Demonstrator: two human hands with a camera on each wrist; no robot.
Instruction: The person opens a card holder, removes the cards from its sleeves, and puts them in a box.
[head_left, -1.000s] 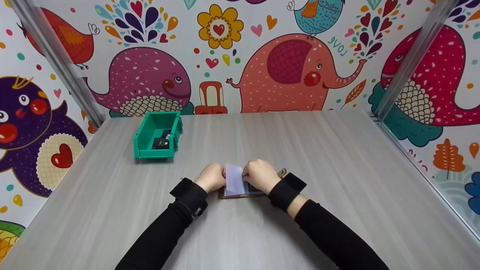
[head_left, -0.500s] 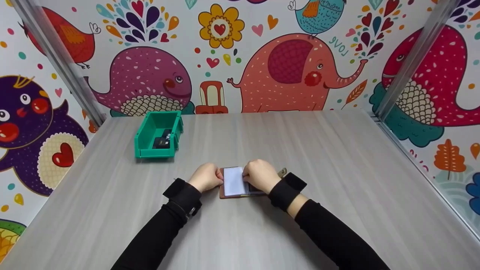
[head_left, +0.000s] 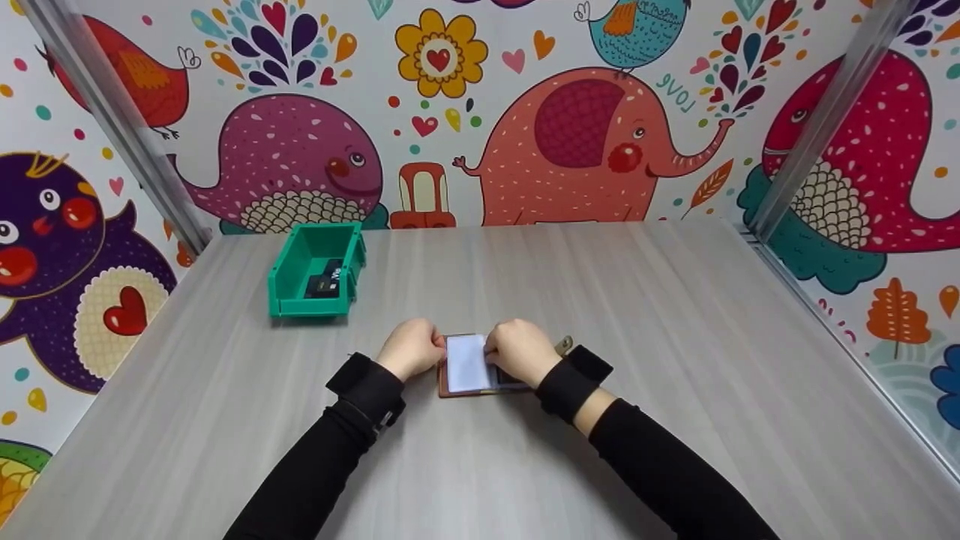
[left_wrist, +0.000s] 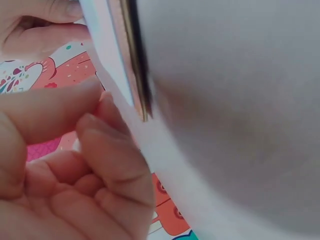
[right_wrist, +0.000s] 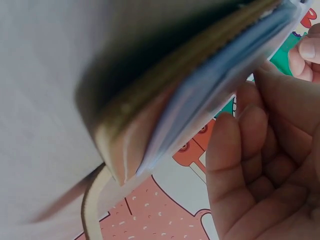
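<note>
A brown card holder (head_left: 443, 384) lies spread on the table, whitish clear sleeves (head_left: 467, 365) facing up on its left half. My left hand (head_left: 409, 349) is at its upper left edge, thumb and forefinger pinching at the border. In the left wrist view, that thumb and forefinger (left_wrist: 102, 95) meet close beside the sleeves' edge, the other fingers curled. My right hand (head_left: 523, 351) pinches the sleeves near the middle and covers much of the right half, where a dark patch shows below it. Stacked bluish sleeves (right_wrist: 215, 75) stand out from the cover in the right wrist view.
A green bin (head_left: 311, 306) with black cards (head_left: 324, 283) in it stands at the back left of the table (head_left: 645, 300). The holder's strap (head_left: 564, 345) with a snap sticks out past my right hand. Cartoon-printed panels rise behind and at both sides.
A sleeve that stood raised between my hands a second ago now lies flat to the left. My left hand moved left with it, then slightly up along the edge. My right hand stayed put.
</note>
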